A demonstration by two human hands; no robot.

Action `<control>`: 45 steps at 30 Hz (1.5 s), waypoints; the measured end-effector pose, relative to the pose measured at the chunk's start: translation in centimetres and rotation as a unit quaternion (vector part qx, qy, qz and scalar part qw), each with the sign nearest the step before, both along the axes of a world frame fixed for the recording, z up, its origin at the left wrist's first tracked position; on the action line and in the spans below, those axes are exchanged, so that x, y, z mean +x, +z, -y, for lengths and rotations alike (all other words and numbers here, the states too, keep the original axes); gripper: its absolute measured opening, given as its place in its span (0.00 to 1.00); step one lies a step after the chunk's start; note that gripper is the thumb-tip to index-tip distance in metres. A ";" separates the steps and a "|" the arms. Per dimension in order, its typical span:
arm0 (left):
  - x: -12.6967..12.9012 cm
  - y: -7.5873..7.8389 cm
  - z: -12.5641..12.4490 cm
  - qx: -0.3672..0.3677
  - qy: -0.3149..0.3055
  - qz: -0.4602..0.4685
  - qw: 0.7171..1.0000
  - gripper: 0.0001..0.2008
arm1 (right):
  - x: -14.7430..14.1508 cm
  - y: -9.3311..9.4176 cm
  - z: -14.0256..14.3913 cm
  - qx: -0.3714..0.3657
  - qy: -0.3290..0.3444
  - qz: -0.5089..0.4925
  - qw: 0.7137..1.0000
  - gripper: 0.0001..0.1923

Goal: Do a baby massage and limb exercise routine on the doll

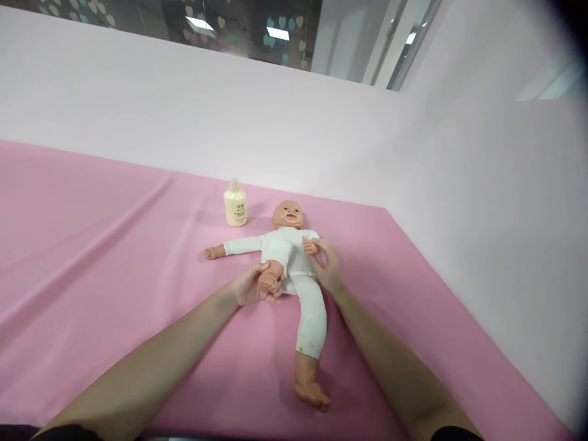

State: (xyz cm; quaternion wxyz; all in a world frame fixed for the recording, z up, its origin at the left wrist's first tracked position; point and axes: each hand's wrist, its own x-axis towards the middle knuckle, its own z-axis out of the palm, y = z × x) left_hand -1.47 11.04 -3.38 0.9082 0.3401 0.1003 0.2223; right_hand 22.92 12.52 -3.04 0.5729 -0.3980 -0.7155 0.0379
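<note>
A baby doll [297, 260] with a white cloth body lies on its back on the pink sheet [193, 355], its head toward the wall. My left hand [250, 286] is closed around the doll's foot [271, 277]; that leg is bent up over the belly. On the other side, my right hand [328, 263] grips the doll's small hand [310, 246], with that arm folded in to the chest. The doll's other arm [243, 245] stretches out to the left. Its other leg [312, 318] lies straight toward me.
A cream lotion bottle [236, 205] stands on the sheet to the left of the doll's head. White walls [482, 184] rise behind and to the right. Above the back wall is a window [248, 30] with heart-shaped decorations.
</note>
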 end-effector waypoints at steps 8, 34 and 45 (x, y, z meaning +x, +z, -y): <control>-0.9 1.2 0.8 0.198 -0.283 -0.076 0.936 0.25 | 3.3 -1.1 -2.4 -0.156 -0.025 -0.425 0.892 0.31; 0.0 0.9 -0.1 -0.062 0.029 0.051 0.996 0.23 | -0.3 0.1 0.6 -0.018 0.069 0.072 0.995 0.19; 0.2 0.9 -0.3 -0.063 0.039 0.041 0.996 0.22 | 0.0 0.2 0.6 0.028 0.035 0.202 0.978 0.20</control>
